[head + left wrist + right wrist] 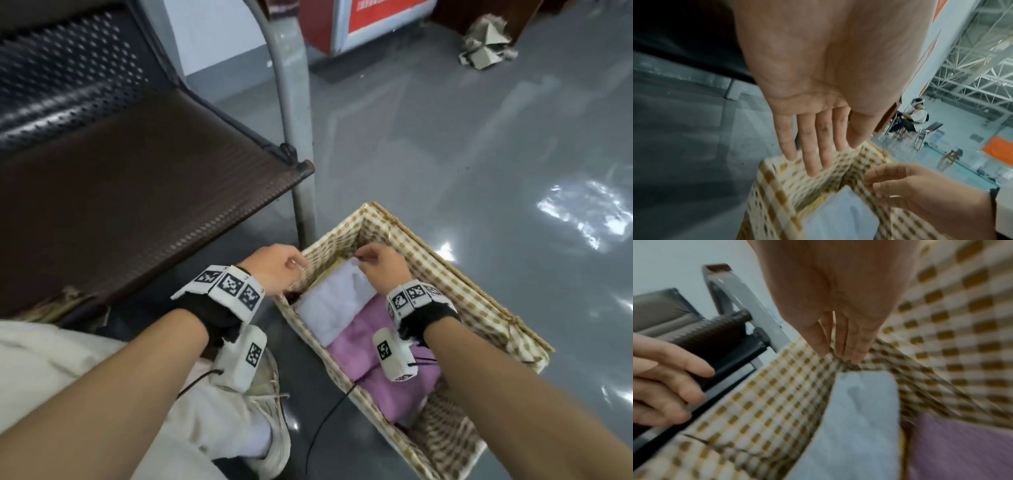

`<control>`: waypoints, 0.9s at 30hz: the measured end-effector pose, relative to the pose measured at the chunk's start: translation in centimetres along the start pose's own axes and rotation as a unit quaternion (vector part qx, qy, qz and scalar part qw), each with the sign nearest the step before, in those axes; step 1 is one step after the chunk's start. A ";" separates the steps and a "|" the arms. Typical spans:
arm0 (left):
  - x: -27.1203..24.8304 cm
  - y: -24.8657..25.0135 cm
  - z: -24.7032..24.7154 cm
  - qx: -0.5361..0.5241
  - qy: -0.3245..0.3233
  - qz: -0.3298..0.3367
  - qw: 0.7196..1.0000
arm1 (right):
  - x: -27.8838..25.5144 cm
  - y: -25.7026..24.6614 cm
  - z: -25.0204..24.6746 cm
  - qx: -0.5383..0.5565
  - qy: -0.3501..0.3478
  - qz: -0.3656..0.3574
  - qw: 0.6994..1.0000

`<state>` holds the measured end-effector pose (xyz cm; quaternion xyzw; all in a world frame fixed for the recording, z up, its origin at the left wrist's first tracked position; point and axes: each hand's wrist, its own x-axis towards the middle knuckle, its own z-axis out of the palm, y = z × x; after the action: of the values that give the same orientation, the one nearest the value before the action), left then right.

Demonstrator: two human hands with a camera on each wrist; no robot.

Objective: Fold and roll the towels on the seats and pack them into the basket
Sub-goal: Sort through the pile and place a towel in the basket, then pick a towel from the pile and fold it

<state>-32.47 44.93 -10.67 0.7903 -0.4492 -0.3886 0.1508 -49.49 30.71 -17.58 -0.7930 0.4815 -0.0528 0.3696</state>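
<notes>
White towel [337, 301] lies folded, seemingly flat, beside purple towel [380, 363] in basket [459, 284].

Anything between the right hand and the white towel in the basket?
Nothing visible. The right hand is inside the basket, just above the far end of the white towel, fingers pointing down near the checked lining. The left hand is off to the side over the rim.

Both forearms reach forward and down, each wrist wrapped in a black strap with a marker-covered band. The left hand [279, 270] is held with fingers [819, 155] straight and together, while the right hand [383, 267] hangs with fingers [849, 344] loosely bent downward.
</notes>
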 end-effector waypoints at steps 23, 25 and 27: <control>-33.7 -20.2 -22.8 -0.132 0.431 -0.071 0.890 | -14.1 -50.5 9.6 -0.135 -0.167 -0.521 0.826; -35.4 -23.8 -22.9 -0.126 0.433 -0.119 0.885 | -14.9 -52.4 13.5 -0.165 -0.198 -0.528 0.809; -36.7 -27.2 -23.0 -0.109 0.440 -0.172 0.874 | -15.4 -53.6 17.3 -0.187 -0.221 -0.532 0.796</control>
<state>-9.92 87.77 5.96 0.9227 -0.1483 -0.0668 0.3494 -11.20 66.45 8.27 -0.9679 -0.1100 0.0263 0.2243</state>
